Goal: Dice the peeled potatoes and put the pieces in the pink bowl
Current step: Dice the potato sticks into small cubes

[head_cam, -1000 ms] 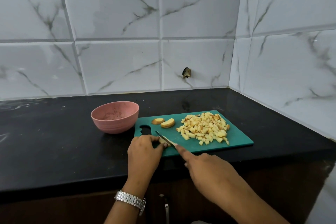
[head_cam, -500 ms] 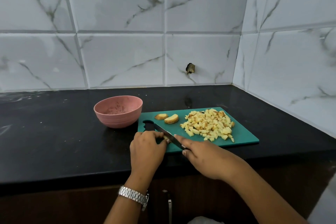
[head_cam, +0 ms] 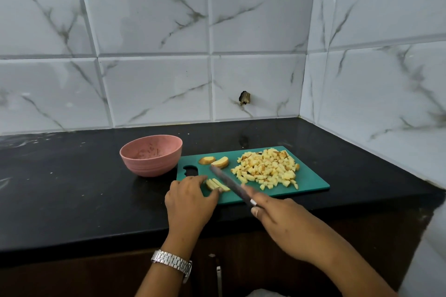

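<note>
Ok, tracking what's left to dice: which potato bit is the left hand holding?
The strips at the board's near edge, under the left hand; the two slices lie untouched farther back.

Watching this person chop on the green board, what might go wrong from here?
1. The left hand pinches the cut potato strips with fingertips right beside the grey-bladed kitchen knife held by the right hand; a slip might nick them.
2. The heap of diced potato spreads close to the far edge of the green plastic cutting board; sweeping it toward the round pink bowl may scatter cubes onto the black counter.
</note>
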